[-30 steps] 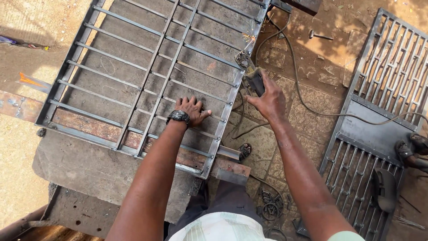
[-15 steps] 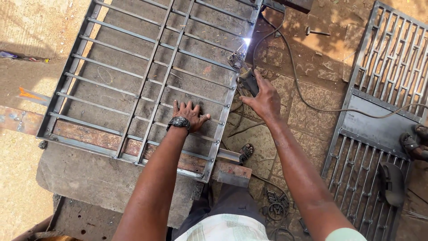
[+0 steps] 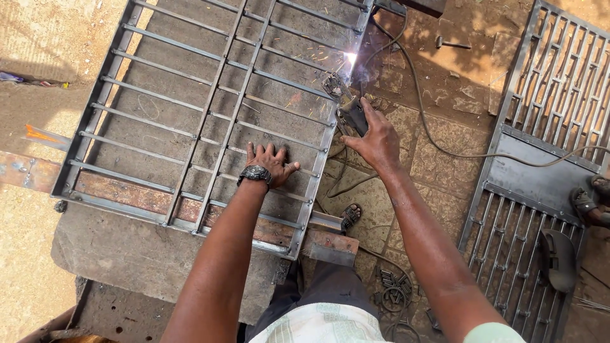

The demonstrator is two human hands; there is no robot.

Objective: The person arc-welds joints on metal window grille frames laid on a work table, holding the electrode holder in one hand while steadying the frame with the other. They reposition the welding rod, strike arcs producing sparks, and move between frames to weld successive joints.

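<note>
A grey metal window grille [image 3: 190, 108] with horizontal bars lies flat on a concrete slab. My left hand [image 3: 270, 162], with a wristwatch, rests flat on the bars near the grille's right side, fingers spread. My right hand [image 3: 375, 143] grips a dark welding electrode holder [image 3: 348, 111]. Its tip touches the grille's right frame rail, where a bright arc [image 3: 351, 58] glows and throws sparks. A black cable [image 3: 438, 143] trails from the holder across the ground to the right.
A second metal grille panel [image 3: 540, 165] lies on the paved ground at right, with a sandalled foot [image 3: 588, 202] of another person on it. A hammer [image 3: 452, 44] lies at top right. Metal offcuts [image 3: 327, 244] and small rings [image 3: 393, 289] sit near my legs.
My right hand has pushed the holder up to the grille's right rail and an arc has struck there. My left hand stays flat on the bars.
</note>
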